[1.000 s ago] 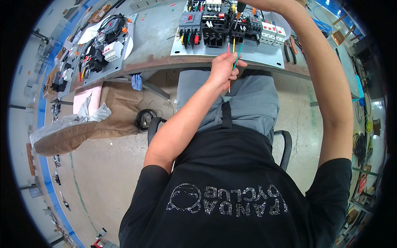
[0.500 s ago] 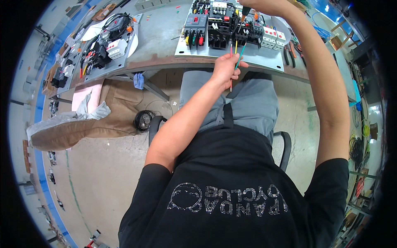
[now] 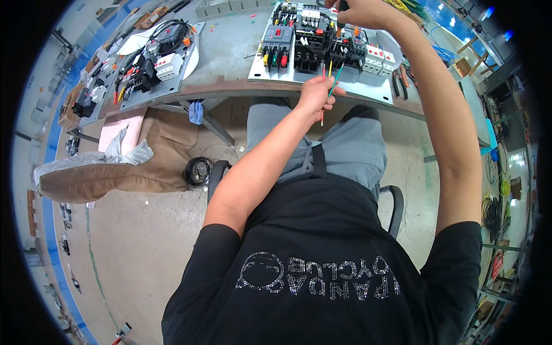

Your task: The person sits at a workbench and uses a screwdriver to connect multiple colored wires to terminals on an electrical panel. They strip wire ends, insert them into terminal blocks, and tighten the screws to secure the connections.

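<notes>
While 3 coloured wires (image 3: 337, 77) are running toward the electrical panel (image 3: 371, 86) just beyond the left hand (image 3: 316, 95), which is pinching them apparently to steady them, the right hand (image 3: 369, 12) is grasping a screwdriver (image 3: 341, 23) over the panel, pointing downward seemingly for access.

Black shirt (image 3: 322, 213), two rows of silvery studded lettering (image 3: 333, 287), upside down, across the front

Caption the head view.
Left hand holds red, yellow and green wires; right hand grips a screwdriver over the component panel.
</notes>
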Motion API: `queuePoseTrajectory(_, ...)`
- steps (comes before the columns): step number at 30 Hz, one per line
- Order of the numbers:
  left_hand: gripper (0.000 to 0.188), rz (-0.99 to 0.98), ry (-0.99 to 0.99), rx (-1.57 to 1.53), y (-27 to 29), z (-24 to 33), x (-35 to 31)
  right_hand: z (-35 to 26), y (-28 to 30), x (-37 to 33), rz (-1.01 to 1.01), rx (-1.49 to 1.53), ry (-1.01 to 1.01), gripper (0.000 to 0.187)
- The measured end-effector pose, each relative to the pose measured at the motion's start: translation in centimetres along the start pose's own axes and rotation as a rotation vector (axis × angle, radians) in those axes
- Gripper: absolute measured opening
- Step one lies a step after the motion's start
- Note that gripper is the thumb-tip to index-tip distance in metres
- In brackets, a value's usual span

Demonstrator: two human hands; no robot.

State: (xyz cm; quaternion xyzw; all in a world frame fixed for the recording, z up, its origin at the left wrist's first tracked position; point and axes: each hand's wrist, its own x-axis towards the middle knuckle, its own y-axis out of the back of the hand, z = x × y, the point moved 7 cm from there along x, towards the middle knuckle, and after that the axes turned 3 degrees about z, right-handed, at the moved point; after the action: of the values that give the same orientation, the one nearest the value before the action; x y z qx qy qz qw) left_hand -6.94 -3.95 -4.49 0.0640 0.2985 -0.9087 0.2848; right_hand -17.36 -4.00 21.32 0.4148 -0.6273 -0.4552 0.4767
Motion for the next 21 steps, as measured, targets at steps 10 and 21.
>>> queuePoseTrajectory(10,0.019,-0.004,-0.015,0.013,-0.7,-0.1,0.3,-0.7,0.0,-0.4,0.148,-0.003,0.136,0.038)
queuePoseTrajectory(21,0.019,-0.022,-0.023,0.002,-1.1,-0.3,0.5,3.3,-0.6,1.1,0.168,0.002,-0.022,0.040)
